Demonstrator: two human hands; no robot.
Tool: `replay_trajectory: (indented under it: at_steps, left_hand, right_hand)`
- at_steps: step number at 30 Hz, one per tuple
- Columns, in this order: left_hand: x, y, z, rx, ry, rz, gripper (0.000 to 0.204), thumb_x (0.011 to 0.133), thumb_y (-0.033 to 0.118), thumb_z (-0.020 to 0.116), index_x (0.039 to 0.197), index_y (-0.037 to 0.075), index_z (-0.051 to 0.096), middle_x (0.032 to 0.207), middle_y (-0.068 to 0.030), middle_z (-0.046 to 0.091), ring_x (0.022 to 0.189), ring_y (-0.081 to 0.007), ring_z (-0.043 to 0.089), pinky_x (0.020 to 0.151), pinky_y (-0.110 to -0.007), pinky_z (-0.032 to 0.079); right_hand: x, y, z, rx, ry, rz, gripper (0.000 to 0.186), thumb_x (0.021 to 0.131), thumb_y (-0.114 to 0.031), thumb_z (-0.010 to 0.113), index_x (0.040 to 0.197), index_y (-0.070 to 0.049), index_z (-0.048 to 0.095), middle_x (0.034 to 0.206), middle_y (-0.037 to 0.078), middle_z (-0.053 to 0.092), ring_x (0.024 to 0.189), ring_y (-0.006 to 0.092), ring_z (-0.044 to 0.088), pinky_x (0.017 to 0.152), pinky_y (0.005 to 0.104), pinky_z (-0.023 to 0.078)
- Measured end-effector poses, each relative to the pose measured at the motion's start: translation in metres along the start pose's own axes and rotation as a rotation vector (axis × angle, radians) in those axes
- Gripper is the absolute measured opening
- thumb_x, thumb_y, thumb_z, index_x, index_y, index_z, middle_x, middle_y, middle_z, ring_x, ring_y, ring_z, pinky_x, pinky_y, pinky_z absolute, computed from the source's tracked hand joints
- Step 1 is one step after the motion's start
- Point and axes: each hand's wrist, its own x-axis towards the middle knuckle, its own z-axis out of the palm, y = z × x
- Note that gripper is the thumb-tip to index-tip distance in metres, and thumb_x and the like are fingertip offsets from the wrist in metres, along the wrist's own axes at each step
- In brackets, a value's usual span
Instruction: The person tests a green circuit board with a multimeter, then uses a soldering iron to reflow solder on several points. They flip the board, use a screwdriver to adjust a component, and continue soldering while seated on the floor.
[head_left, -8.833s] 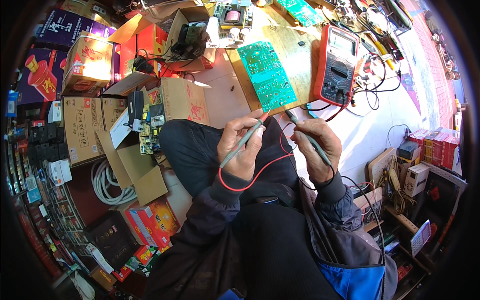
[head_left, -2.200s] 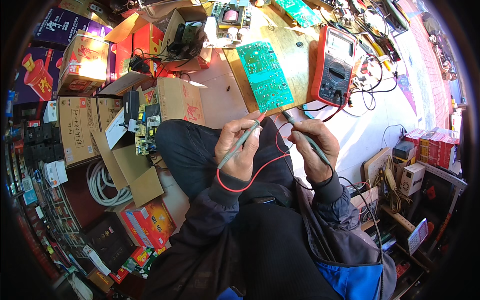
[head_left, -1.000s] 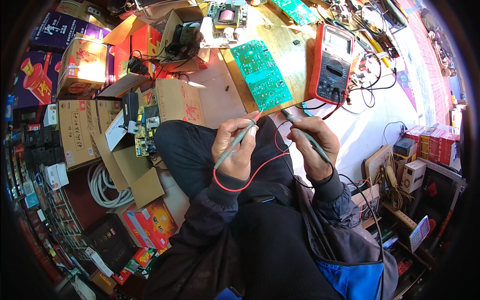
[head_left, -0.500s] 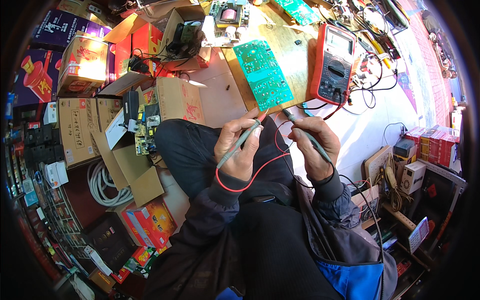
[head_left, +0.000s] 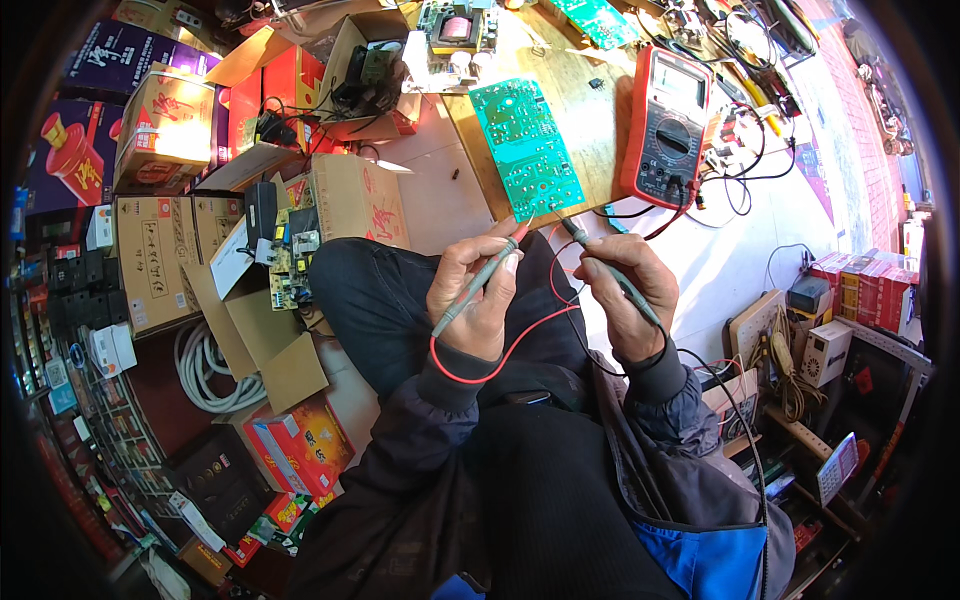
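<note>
Remaining almost as it was half a second ago, the red-tipped probe (head_left: pixel 452 314) is held by the left hand (head_left: pixel 474 298), with only a slight leftward shift of its tip made out. The black-tipped probe (head_left: pixel 577 232) is held by the right hand (head_left: pixel 632 298) in nearly the same pose. From this it is judged that the probing has stayed at one stage, with both tips at the near edge of the green circuit board (head_left: pixel 527 150); whether metal is touched cannot be told.

Each grip is closed, pen-like, around its own probe. The board is laid at the near left of the desk (head_left: pixel 600 128), just beside the near edge.

Two hands and two probes are counted, with one multimeter (head_left: pixel 671 135) set to the right, well apart from the tips. Two green boards are seen in all, the second green board (head_left: pixel 598 22) being placed at the far side. One transformer board (head_left: pixel 458 32) and one small black part (head_left: pixel 597 84) are also counted there.
</note>
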Motion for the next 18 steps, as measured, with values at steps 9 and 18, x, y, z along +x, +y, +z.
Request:
replay_trajectory:
  at_steps: [9, 18]
  left_hand:
    - [0.0019, 0.0025, 0.0048, 0.0, 0.037, 0.012, 0.018, 0.098, 0.0, 0.065, 0.116, 0.002, 0.06, 0.118, -0.0165, 0.072, 0.1, -0.0146, 0.067, 0.093, -0.03, 0.053]
    - [0.0029, 0.0032, 0.0044, 0.002, 0.041, 0.014, 0.017, 0.099, 0.002, 0.065, 0.115, 0.003, 0.06, 0.124, -0.0198, 0.071, 0.099, -0.0142, 0.067, 0.093, -0.03, 0.053]
  right_hand:
    - [-0.0002, -0.0021, 0.0018, 0.001, 0.01, 0.004, 0.018, 0.095, 0.005, 0.065, 0.114, 0.006, 0.067, 0.101, 0.011, 0.065, 0.088, 0.0172, 0.069, 0.08, 0.029, 0.055]
    - [-0.0007, -0.0014, 0.002, 0.006, 0.012, -0.012, 0.019, 0.095, 0.005, 0.065, 0.114, 0.005, 0.067, 0.101, 0.011, 0.065, 0.088, 0.0171, 0.07, 0.08, 0.0286, 0.055]
